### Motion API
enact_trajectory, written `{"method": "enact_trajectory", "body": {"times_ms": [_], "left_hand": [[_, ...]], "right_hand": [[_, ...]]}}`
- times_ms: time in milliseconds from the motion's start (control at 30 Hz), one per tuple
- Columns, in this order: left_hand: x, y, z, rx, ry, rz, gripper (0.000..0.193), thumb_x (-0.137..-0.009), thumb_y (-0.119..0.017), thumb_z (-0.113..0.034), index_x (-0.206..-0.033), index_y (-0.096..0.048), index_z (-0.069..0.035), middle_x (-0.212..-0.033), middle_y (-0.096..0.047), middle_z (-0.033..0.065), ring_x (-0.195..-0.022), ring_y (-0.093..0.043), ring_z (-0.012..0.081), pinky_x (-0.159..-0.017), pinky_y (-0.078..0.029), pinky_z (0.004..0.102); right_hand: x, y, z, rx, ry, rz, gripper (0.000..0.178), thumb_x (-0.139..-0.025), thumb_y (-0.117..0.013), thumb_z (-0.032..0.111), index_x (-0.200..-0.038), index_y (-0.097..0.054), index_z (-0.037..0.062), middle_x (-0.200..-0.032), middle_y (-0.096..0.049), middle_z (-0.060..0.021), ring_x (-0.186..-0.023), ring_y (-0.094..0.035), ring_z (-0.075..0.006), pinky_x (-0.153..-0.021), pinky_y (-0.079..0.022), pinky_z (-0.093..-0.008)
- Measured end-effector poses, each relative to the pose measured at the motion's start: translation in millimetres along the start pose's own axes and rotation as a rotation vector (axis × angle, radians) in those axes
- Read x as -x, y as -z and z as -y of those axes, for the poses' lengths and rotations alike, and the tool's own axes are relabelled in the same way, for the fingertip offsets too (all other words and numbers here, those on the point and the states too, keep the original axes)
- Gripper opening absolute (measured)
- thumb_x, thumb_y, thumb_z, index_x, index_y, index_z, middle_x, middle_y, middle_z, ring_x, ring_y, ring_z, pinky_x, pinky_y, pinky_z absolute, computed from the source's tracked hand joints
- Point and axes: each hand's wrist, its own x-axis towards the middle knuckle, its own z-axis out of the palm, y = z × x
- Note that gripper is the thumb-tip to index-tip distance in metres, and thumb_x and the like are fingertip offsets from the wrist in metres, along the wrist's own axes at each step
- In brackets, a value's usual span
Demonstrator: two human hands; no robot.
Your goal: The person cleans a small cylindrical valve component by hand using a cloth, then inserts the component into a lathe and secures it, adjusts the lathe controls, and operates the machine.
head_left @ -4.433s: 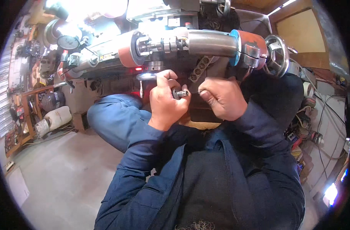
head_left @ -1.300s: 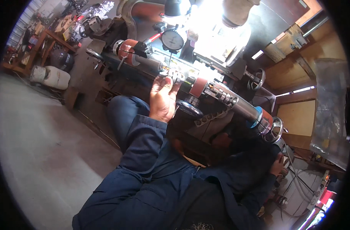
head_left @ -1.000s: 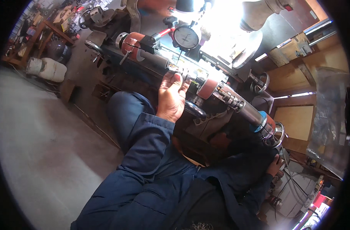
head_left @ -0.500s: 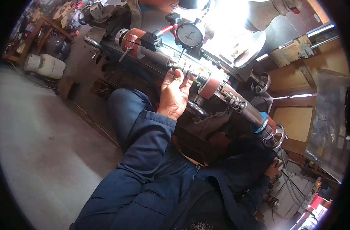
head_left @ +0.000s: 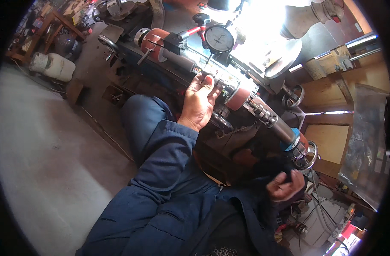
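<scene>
Shifted left since the earlier frame: right hand (head_left: 285, 186), away from below the handwheel (head_left: 316, 154); its fingers are half-curled and blurred, so I cannot tell whether they hold anything. With left hand (head_left: 198, 103) I pinch the lobed metal shaft (head_left: 221, 81) between thumb and fingers. Dial indicator (head_left: 219, 37) just beyond, on the far side; orange-red collar (head_left: 237, 98) to the right.

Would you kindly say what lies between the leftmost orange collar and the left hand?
In the head view, a smooth grey cylinder stretches from the orange collar toward the left hand.
</scene>
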Motion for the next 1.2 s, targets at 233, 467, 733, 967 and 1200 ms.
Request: {"method": "enact_trajectory", "body": {"times_ms": [233,467,733,967,1200], "left_hand": [[-0.6,3.1,-8.8,-0.037,0.006,-0.039,0.024,-0.102,-0.057,-0.007,-0.126,-0.053,-0.01,-0.116,-0.061,0.0028,-0.108,-0.062,0.0164,-0.096,-0.05,0.0415],[-7.6,10.1,-4.0,0.008,0.056,0.121,0.027,-0.103,-0.058,-0.011,-0.127,-0.05,-0.003,-0.112,-0.062,0.0056,-0.102,-0.062,0.0135,-0.09,-0.052,0.027],[-4.3,7.3,-10.0,0.033,0.077,0.132,0.027,-0.103,-0.059,-0.011,-0.127,-0.051,-0.001,-0.114,-0.063,0.0075,-0.105,-0.063,0.0145,-0.093,-0.052,0.0285],[-0.2,5.7,-5.6,0.042,-0.001,0.114,0.024,-0.104,-0.056,-0.009,-0.126,-0.053,-0.001,-0.114,-0.063,0.0077,-0.106,-0.062,0.0135,-0.093,-0.051,0.0275],[5.3,6.1,-67.9,-0.448,-0.752,-0.308,0.015,-0.1,-0.062,-0.017,-0.107,-0.054,-0.006,-0.086,-0.061,0.0038,-0.071,-0.056,0.0104,-0.064,-0.046,0.0246]], "right_hand": [[-144.2,-101.6,107.0,-0.262,0.154,0.297,0.043,-0.077,-0.073,0.017,-0.117,-0.064,0.0018,-0.112,-0.064,-0.0148,-0.109,-0.059,-0.0366,-0.099,-0.043,-0.0484],[-180.4,-173.5,128.4,-0.242,0.243,0.562,0.047,-0.074,-0.075,0.019,-0.116,-0.065,0.0008,-0.114,-0.066,-0.0169,-0.112,-0.061,-0.0353,-0.102,-0.043,-0.0457],[-170.2,-187.8,136.3,-0.15,0.164,0.622,0.041,-0.074,-0.076,0.021,-0.11,-0.069,0.0016,-0.104,-0.069,-0.0157,-0.102,-0.064,-0.0336,-0.094,-0.049,-0.0423],[-167.0,-190.9,136.7,-0.155,0.164,0.533,0.039,-0.075,-0.078,0.024,-0.107,-0.072,0.0029,-0.101,-0.07,-0.0134,-0.097,-0.066,-0.0314,-0.088,-0.052,-0.0406],[-164.8,-190.0,131.5,-0.143,0.17,0.518,0.043,-0.072,-0.081,0.025,-0.108,-0.072,0.0033,-0.103,-0.07,-0.0127,-0.098,-0.066,-0.031,-0.089,-0.052,-0.0402]]}}
